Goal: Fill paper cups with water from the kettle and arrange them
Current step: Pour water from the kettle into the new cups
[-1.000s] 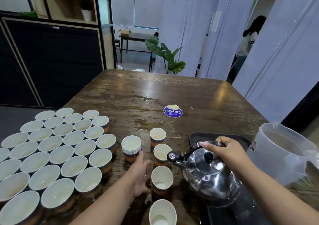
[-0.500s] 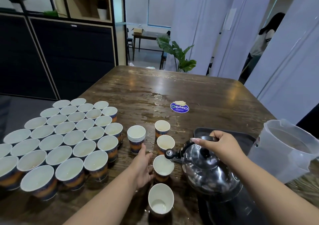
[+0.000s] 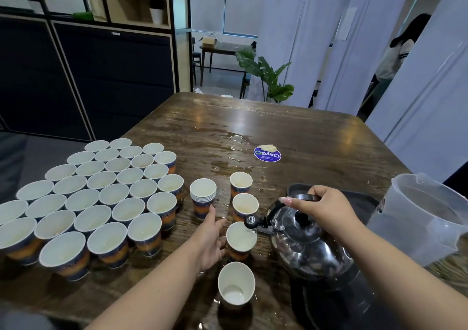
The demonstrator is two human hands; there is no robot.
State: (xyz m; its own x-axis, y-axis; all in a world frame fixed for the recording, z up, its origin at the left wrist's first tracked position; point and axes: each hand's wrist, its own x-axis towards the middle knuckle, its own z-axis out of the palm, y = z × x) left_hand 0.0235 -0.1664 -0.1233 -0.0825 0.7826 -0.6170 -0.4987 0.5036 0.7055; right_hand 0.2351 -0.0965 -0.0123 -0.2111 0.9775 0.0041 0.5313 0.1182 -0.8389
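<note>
While I watch through the head camera, my right hand (image 3: pixel 326 212) grips the black handle of the steel kettle (image 3: pixel 307 248), fingers curled round it, and the kettle is tipped left so its spout (image 3: pixel 250 220) sits over the rim of the third cup (image 3: pixel 241 238) in a short column of four. My left hand (image 3: pixel 211 236) lies beside that cup with straight fingers touching its side, holding nothing. Two cups farther up the column, the far cup (image 3: pixel 241 181) and the second cup (image 3: pixel 245 204), hold pale liquid; the nearest cup (image 3: pixel 236 285) leans a little and shows only a small pool at its bottom. Just left of the column stands a stack of nested cups (image 3: pixel 203 198). Further left, a large block of filled paper cups (image 3: pixel 101 198) covers the table's left edge. On the wooden table (image 3: pixel 316 139) lie a spill of water and a round blue sticker (image 3: pixel 267 154). Behind the kettle sits a dark tray (image 3: pixel 359 198), and at the right a clear plastic jug (image 3: pixel 420 218).

Against the picture half a second ago, the spout has dropped closer to the third cup's rim, and my left hand has stayed beside it; the cups lie as before
</note>
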